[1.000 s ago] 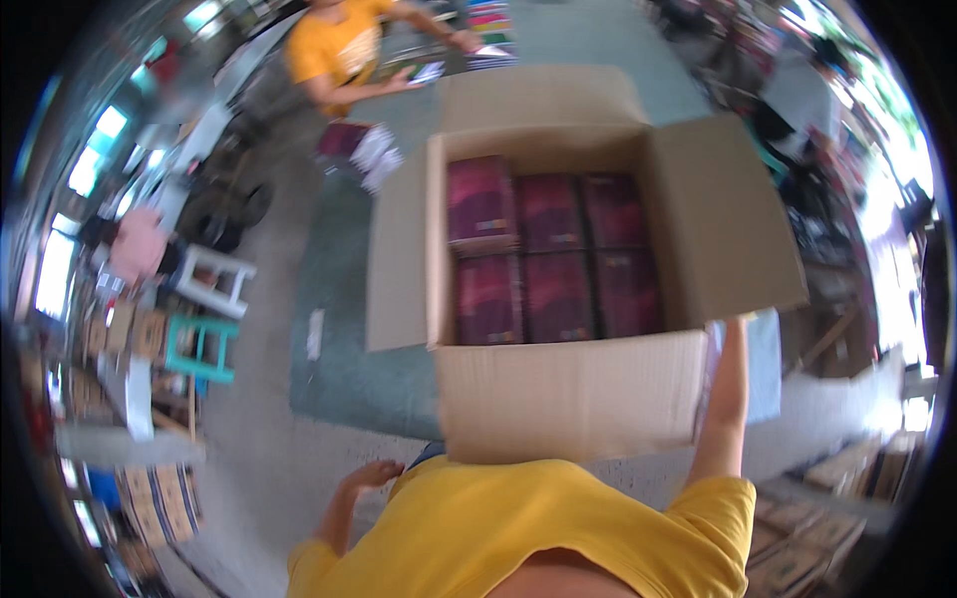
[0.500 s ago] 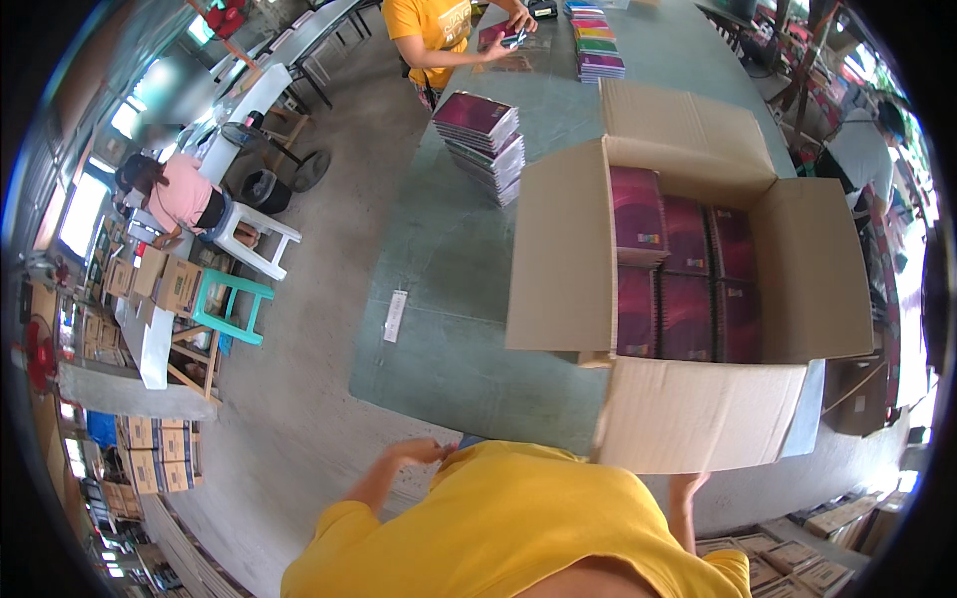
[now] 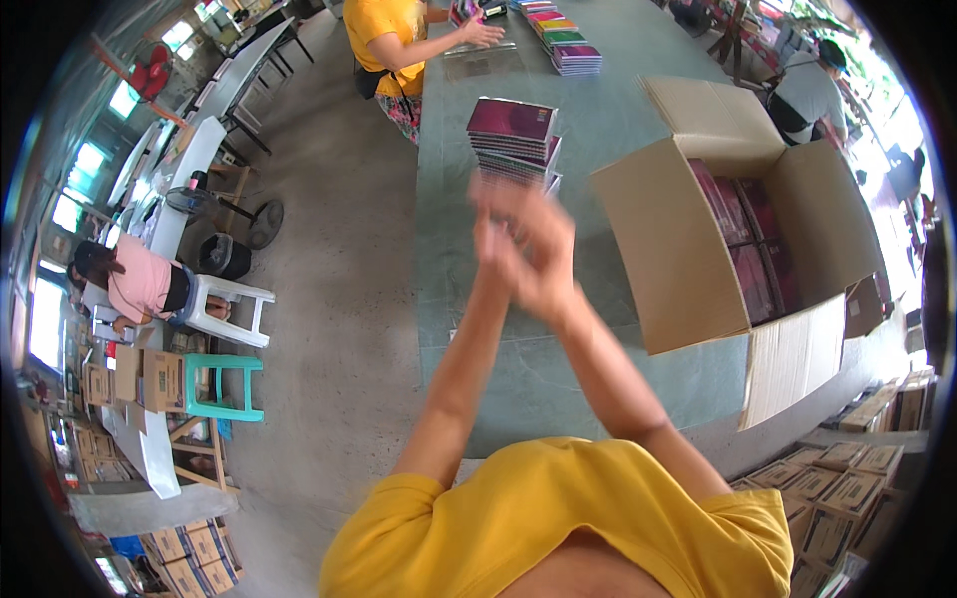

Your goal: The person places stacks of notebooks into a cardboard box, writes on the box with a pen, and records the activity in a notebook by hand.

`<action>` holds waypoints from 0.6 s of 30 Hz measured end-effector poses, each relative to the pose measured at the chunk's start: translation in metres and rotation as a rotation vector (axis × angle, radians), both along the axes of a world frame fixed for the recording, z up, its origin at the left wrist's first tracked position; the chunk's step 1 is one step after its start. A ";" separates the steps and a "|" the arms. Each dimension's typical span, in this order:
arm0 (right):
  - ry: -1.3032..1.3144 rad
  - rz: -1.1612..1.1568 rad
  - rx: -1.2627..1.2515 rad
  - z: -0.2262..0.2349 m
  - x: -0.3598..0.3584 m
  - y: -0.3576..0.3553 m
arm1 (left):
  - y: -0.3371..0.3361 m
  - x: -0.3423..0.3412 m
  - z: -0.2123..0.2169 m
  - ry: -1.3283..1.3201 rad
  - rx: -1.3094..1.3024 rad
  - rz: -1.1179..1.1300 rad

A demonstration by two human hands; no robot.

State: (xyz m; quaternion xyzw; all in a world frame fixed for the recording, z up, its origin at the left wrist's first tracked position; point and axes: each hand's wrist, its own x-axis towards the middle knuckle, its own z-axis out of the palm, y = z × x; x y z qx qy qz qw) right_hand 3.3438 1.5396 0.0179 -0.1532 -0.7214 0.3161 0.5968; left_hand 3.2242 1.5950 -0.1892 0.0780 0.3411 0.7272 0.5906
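Hands: the person's left hand (image 3: 495, 234) and right hand (image 3: 538, 261) are raised together over the table, palms pressed against each other, fingers loosely spread and blurred; neither holds anything.
Nearest thing: a stack of maroon-covered notebooks (image 3: 512, 143) sits on the long grey-green table (image 3: 598, 120) just beyond the fingertips, not touched.
To the right of the hands: a large open brown cardboard box (image 3: 688, 269) with flaps spread, packed with more maroon notebooks (image 3: 743, 239).
Beyond the stack: a seated person in a yellow shirt (image 3: 394, 35) works at the table's far end beside piles of coloured notebooks (image 3: 563, 40).
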 end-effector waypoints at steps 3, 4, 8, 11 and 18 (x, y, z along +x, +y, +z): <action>-0.048 -0.442 -0.015 0.034 -0.061 0.134 | 0.043 0.008 0.011 0.084 -0.076 0.062; -0.270 -0.541 0.009 0.023 -0.040 0.200 | 0.054 0.042 0.050 -0.214 -0.297 0.070; -1.240 -0.341 -0.017 -0.014 -0.040 0.325 | 0.061 0.018 0.035 -0.035 -0.184 -0.020; -1.271 0.231 -0.713 -0.032 -0.039 0.355 | 0.075 0.004 0.024 -0.068 -0.305 0.088; -1.277 0.419 -1.148 -0.051 -0.022 0.345 | 0.136 0.021 0.006 -0.202 -0.210 0.183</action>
